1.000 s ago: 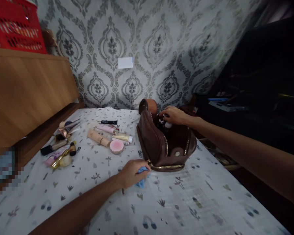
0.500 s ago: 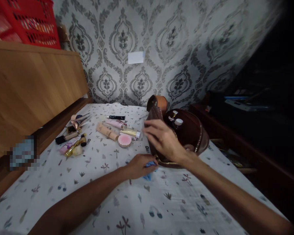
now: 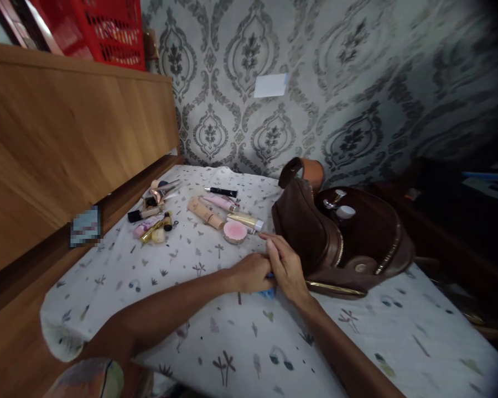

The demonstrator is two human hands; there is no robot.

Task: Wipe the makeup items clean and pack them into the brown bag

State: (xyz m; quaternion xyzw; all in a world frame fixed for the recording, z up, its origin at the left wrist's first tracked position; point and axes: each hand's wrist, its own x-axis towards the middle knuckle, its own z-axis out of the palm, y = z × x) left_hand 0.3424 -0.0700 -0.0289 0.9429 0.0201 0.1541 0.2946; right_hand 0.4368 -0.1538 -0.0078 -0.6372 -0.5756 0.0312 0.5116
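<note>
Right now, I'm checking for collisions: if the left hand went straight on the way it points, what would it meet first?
The left hand would first meet the right hand, directly ahead and seemingly touching it, though depth is unclear; beyond lies the brown bag.

left hand (image 3: 252, 273) — gripping blue item (image 3: 267, 293) | right hand (image 3: 287, 268) — overlapping left

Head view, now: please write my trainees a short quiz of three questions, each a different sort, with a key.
1. True or false: the brown zippered bag stands open.
2. What colour is the top of the round compact?
3. Which is nearest the left hand and right hand? A) black tube; B) crumpled blue item; C) red basket.

Key: 1. True. 2. Pink. 3. B.
</note>
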